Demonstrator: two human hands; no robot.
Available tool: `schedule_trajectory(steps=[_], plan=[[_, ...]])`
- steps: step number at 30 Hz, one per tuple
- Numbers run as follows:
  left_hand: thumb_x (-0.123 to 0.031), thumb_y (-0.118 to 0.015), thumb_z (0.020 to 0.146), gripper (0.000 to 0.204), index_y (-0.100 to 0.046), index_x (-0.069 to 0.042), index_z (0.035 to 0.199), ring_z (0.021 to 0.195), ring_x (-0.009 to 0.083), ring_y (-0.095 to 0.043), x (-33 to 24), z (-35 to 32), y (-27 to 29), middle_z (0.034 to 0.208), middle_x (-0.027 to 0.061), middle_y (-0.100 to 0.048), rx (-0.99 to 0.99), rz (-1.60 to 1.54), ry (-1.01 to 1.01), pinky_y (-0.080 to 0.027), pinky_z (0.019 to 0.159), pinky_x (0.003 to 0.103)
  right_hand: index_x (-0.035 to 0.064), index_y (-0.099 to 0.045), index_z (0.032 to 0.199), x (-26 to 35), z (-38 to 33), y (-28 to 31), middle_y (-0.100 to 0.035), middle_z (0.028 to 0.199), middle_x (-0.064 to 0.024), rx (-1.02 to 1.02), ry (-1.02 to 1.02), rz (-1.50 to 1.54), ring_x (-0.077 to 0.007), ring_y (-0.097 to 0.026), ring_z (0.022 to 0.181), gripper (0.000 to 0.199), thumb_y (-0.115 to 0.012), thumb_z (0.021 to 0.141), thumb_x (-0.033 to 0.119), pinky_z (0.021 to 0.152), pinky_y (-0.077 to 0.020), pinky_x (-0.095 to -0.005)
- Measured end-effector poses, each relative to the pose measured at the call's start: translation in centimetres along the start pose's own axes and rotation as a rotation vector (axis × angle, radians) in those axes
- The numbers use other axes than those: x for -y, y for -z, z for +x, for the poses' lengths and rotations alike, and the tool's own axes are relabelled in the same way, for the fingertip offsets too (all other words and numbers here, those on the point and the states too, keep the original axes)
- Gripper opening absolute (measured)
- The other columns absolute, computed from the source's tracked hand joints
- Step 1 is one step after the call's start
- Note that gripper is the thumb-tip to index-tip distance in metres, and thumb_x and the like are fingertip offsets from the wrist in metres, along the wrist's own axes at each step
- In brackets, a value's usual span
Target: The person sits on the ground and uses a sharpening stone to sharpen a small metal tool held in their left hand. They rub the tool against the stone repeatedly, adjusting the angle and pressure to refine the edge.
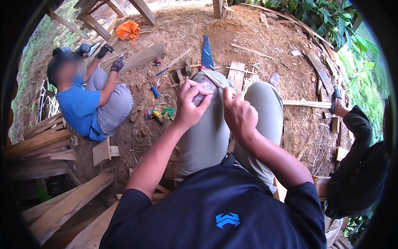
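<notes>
My left hand (190, 104) grips a small grey stone-like block (204, 93) resting on my left knee. My right hand (237, 111) holds a flat pale blade (214, 79) by its lower end, its tip angled up to the left across the block. Both hands meet just above my grey trousers (207, 137). What the blade's handle looks like is hidden inside my fist.
A person in a blue shirt (78, 106) sits on the ground at left with black gloves (117, 65). Another person's dark-sleeved leg and sandal (336, 96) is at right. A blue-handled saw (206, 53), wood offcuts, planks (54, 145), an orange cloth (127, 30) and shavings lie around.
</notes>
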State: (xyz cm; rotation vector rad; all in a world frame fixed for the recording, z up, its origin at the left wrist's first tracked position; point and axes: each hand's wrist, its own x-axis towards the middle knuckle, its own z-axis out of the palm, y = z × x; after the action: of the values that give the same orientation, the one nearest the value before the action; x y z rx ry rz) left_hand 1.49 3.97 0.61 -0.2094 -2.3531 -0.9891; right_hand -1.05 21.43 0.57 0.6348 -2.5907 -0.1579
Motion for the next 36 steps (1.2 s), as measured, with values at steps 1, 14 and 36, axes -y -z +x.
schedule_trajectory(steps=[1, 14, 36], plan=[[-0.007, -0.078, 0.077, 0.012, -0.070, -0.010, 0.085, 0.098, 0.0281, -0.056, -0.1, -0.1, 0.1, 0.100, 0.0091, -0.064, -0.005, 0.012, -0.001, -0.044, 0.090, 0.041, 0.0130, -0.050, 0.092, 0.1, 0.3, 0.1, -0.053, 0.064, 0.0021, -0.033, 0.009, -0.019, -0.0075, -0.059, 0.047, 0.006, -0.055, 0.091, 0.016, 0.034, -0.0450, -0.0258], [-0.009, -0.078, 0.078, 0.011, -0.070, -0.009, 0.085, 0.096, 0.0277, -0.056, 0.0, -0.6, 0.4, 0.098, 0.0095, -0.062, 0.015, 0.021, -0.011, -0.043, 0.090, 0.041, 0.0111, -0.050, 0.096, 0.2, -1.9, 0.6, -0.054, 0.062, -0.0011, 0.068, -0.007, 0.054, -0.0116, -0.063, 0.047, 0.008, -0.056, 0.092, 0.014, 0.036, -0.0467, -0.0284], [-0.009, -0.079, 0.078, 0.012, -0.069, -0.009, 0.085, 0.096, 0.0274, -0.055, -0.3, -0.2, 0.0, 0.098, 0.0088, -0.062, 0.010, 0.024, -0.002, -0.043, 0.089, 0.040, 0.0116, -0.051, 0.094, 0.2, -1.1, 0.4, -0.050, 0.060, 0.0022, -0.089, 0.010, -0.078, -0.0065, -0.055, 0.043, 0.008, -0.057, 0.091, 0.015, 0.032, -0.0396, -0.0241]])
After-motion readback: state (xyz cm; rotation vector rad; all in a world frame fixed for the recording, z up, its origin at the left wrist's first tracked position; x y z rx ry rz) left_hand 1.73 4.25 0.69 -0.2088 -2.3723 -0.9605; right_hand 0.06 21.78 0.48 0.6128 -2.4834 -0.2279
